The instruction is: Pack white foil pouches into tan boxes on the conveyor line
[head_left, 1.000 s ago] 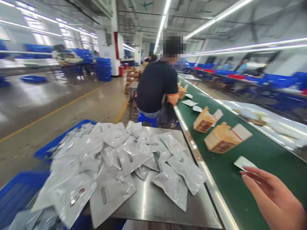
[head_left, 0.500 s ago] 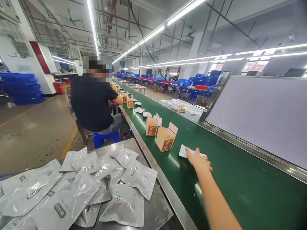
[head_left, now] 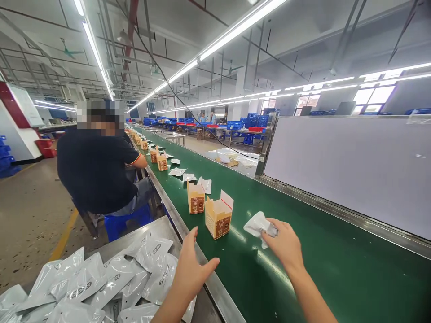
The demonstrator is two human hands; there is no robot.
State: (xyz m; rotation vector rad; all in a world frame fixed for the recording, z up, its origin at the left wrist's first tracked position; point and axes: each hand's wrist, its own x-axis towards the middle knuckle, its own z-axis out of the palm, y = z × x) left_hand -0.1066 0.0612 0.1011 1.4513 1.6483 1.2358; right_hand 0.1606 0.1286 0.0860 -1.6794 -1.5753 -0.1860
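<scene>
Over the green belt (head_left: 357, 269), my right grip (head_left: 285, 244) pinches a white pouch (head_left: 256, 223) between thumb and fingers, just right of the nearest open carton (head_left: 218, 223). My left grip (head_left: 191, 265) is spread wide, thumb apart from fingers, near the belt's metal edge (head_left: 222, 294). More pouches (head_left: 85, 280) lie heaped on the metal surface (head_left: 207, 309) at my left.

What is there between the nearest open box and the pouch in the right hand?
Only green belt shows between the open box and pouch in the right hand, in the head view.
</scene>
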